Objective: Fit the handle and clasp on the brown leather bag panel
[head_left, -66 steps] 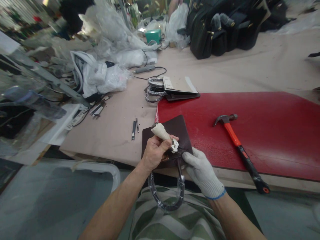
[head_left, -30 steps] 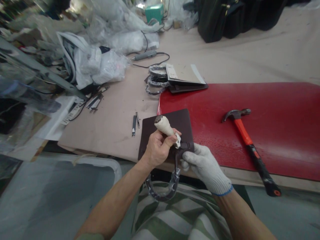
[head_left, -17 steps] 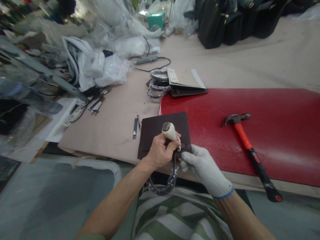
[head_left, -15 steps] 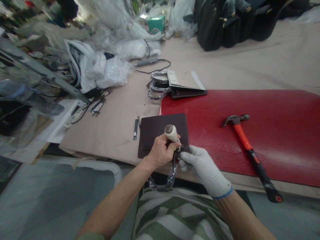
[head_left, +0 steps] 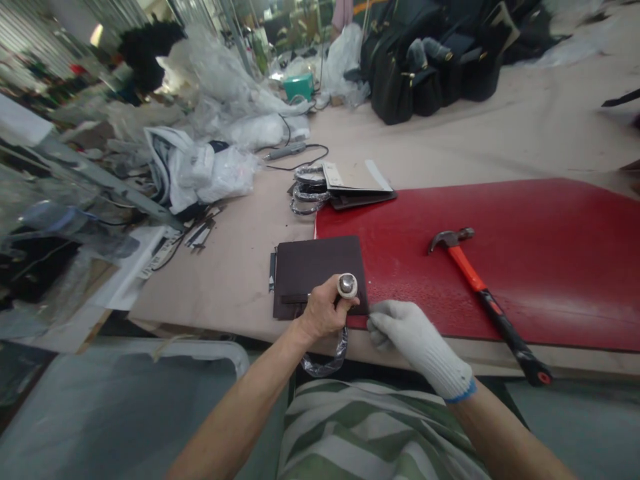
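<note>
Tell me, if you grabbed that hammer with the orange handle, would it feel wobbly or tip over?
The hammer would probably feel stiff, as its handle lies dead straight on the red mat. It likely feels top-heavy: the metal head looks solid next to the slim handle. Lying flat, with the claw sticking out, it seems unlikely to roll.

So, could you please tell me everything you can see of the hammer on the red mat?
The hammer lies flat on the red mat, untouched, to the right of the gloved right hand. Its dull metal claw head points up-left, away from the person. The handle runs diagonally down to the right: bright orange near the head, then black grip, ending in a butt with a small orange spot. That end lies past the mat's near edge, on the table's edge.
</note>
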`<state>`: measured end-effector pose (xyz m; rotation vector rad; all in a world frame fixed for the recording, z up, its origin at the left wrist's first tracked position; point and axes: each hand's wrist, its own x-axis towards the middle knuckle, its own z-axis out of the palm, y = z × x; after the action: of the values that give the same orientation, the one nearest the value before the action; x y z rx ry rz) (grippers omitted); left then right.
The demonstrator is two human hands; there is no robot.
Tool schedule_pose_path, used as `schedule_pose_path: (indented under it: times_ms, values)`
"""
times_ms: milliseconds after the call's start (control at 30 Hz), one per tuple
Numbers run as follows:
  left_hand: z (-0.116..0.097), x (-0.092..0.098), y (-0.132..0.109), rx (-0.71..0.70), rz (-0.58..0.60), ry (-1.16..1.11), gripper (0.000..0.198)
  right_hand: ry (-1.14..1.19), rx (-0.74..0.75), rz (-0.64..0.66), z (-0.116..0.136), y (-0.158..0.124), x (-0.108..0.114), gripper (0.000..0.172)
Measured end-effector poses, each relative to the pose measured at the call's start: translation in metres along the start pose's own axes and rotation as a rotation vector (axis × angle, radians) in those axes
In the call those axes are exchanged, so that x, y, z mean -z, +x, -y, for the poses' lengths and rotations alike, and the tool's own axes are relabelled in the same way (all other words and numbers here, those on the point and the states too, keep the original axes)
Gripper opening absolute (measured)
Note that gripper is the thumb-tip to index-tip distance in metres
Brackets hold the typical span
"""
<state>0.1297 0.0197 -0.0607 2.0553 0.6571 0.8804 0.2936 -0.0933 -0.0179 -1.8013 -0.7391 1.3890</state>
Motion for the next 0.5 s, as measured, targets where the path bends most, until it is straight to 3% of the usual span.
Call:
schedule_pose_path:
  times_ms: [67, 200, 267, 367, 433, 500]
  values:
    - [-0.001, -0.001, 0.0, -0.009, 0.002, 0.005, 0.012, -0.202, 0.054, -0.138, 0.0, -0.006, 0.022, 0.014]
    - [-0.003, -0.002, 0.0, 0.005, 0.012, -0.013, 0.015, -0.833, 0.218, -0.62, -0.007, -0.018, 0.082, 0.046]
    - [-0.005, -0.001, 0.001, 0.002, 0.018, -0.016, 0.015, -1.114, 0.252, -0.785, -0.013, -0.021, 0.109, 0.059]
    - [-0.008, -0.001, 0.004, -0.008, 0.01, 0.003, 0.013, -1.337, 0.147, -0.766, -0.024, -0.018, 0.137, 0.044]
    - [-0.01, 0.0, 0.005, -0.013, -0.001, 0.012, 0.012, -1.347, 0.116, -0.702, -0.03, -0.01, 0.148, 0.029]
    - [-0.01, 0.0, 0.005, -0.016, -0.007, 0.009, 0.012, -1.268, 0.184, -0.716, -0.03, -0.003, 0.157, 0.021]
